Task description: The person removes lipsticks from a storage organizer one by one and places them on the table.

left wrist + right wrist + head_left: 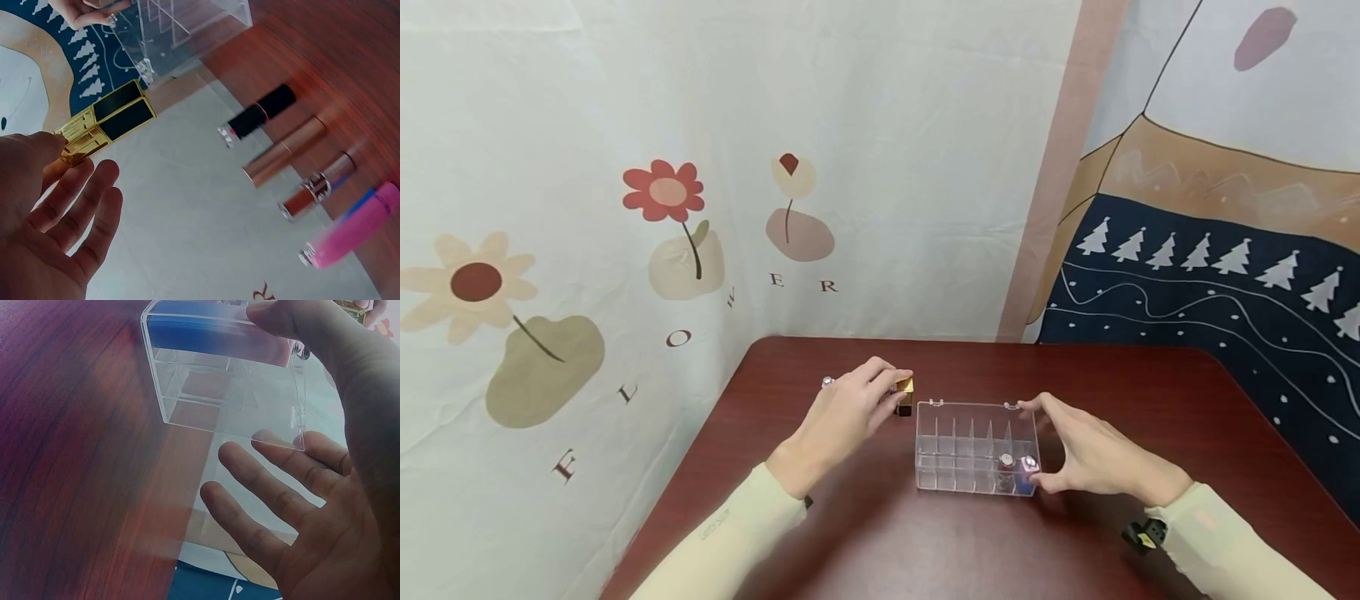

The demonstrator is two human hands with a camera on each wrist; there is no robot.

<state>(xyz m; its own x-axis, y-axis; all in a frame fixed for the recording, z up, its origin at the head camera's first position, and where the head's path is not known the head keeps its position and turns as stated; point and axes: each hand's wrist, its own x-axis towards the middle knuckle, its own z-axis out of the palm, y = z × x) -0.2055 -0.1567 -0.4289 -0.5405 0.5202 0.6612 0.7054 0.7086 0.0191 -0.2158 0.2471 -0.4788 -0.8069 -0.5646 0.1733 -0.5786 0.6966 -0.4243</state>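
Note:
My left hand (842,417) pinches a gold and black lipstick (109,120) between thumb and fingertips, left of a clear compartment box (973,450). The remaining fingers of that hand spread away from the lipstick. My right hand (1093,454) grips the right end of the box, thumb at the front and fingers at the back corner. Two items stand in the box's front row at the right: a dark red tube (1006,473) with a silvery top and a pink and blue tube (1026,477). The other visible compartments hold nothing.
Several lip tubes stand on the table in the left wrist view: a black one (259,112), a rose-gold one (284,152), a clear brownish one (315,187) and a pink one (353,228). Behind the dark red table (850,542) hang printed curtains (910,167).

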